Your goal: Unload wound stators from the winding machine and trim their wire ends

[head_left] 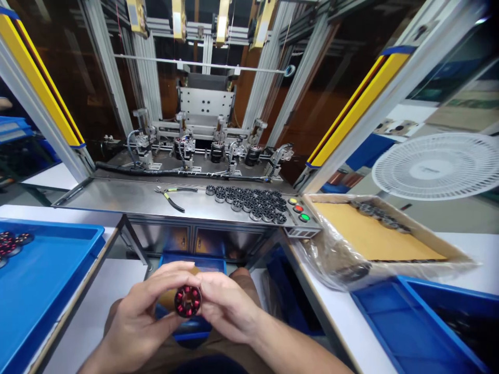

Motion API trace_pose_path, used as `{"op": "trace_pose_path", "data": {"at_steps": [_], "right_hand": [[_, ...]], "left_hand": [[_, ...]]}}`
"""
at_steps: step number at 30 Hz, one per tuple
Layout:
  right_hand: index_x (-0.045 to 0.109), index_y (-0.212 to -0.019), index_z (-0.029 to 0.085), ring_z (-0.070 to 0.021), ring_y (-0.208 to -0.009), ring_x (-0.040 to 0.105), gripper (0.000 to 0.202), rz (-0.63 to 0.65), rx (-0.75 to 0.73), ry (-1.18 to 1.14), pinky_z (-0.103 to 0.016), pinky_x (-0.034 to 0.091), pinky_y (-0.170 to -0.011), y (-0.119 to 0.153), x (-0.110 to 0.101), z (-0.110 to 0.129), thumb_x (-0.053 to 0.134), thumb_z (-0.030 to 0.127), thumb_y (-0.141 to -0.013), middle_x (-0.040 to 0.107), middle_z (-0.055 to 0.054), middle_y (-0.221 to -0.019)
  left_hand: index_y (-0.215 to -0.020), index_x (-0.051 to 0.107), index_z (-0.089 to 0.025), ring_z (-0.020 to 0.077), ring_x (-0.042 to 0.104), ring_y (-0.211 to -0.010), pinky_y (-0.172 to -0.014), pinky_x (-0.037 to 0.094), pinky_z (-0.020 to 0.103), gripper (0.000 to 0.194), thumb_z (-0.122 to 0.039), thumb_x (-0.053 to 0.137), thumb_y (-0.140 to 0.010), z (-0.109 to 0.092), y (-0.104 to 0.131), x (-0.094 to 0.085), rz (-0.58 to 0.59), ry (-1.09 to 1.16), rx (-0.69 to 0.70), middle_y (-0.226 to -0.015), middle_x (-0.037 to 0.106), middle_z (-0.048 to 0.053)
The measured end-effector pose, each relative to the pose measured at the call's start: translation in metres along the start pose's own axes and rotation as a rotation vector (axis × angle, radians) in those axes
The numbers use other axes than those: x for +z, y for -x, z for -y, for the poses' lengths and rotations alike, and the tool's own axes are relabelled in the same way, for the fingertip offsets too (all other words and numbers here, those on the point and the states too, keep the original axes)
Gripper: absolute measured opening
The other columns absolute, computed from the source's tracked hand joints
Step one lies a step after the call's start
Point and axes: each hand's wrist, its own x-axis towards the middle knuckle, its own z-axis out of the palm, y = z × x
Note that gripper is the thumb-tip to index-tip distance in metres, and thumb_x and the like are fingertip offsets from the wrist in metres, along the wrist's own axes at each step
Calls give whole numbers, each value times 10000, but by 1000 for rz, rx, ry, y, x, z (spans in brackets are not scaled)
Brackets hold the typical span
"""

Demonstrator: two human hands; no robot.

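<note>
2 hands [138, 314] hold 1 stator [187, 308] (red-wound) | 1 pliers [168, 198] | 3 buttons [298, 209]

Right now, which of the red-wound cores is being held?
The core between the left hand and right hand, its round end facing the camera; the other red-wound cores lie in the blue tray at left.

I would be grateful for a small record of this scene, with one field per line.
Held part: round, wound in red
Left hand: curled around the part's left side
Right hand: closed at the part's right edge
Bench: pliers left of dark ring parts
Buttons: yellow, red, green, at the bench's right end
Left side: blue tray with red-wound parts
Right side: carton holding dark parts; white fan beyond it
</note>
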Motion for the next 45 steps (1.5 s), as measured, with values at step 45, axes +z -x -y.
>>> {"op": "trace_pose_path", "data": {"at_steps": [45], "right_hand": [[661, -976, 138, -180, -820, 651, 260, -120, -786, 1260, -304, 527, -761, 21, 4, 11, 800, 211, -768, 693, -84, -891]], "left_hand": [[-964, 791, -227, 118, 680, -711, -691, 555, 164, 452, -439, 907, -582, 24, 3, 24, -174, 676, -361, -885, 767, 56]]}}
